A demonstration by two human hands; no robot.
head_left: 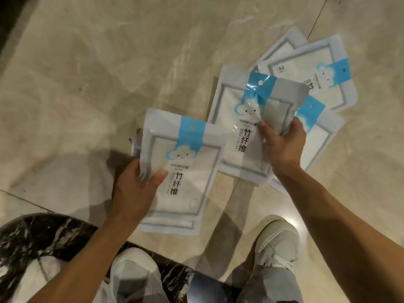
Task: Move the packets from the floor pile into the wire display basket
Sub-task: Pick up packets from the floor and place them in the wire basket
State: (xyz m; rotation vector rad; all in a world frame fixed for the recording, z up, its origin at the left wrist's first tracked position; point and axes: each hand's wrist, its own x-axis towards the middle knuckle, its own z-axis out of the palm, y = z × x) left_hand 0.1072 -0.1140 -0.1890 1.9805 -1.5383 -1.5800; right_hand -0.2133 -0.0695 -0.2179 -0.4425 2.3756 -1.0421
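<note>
- A stack of packets (175, 171) is held in the left hand (133, 189), at about 7 o'clock from the centre of the view; the thumb is pressed on the front face and the fingers are curled behind the left edge. More than one packet appears to be in this stack, judging by the edges showing at its left and bottom.
- A single packet (262, 119) is pinched by the right hand (284, 145) at about 3 o'clock, thumb on the front and fingers wrapped round the right edge, so that the film is crumpled under the grip.
- The floor pile (317, 79) is spread at 1 to 3 o'clock on the tiled floor (87, 84), several packets overlapping, two with their blue header bands showing.
- The wire display basket is not in view, so its direction cannot be told.
- The step in hand is judged to be gathering: the right-hand packet is best laid squarely on the left-hand stack, headers aligned, before more is lifted.
- A firmer hold nearer the packet's middle is advised, since glossy film is likely to slip.
- The stack should be kept small enough for one hand to carry.
</note>
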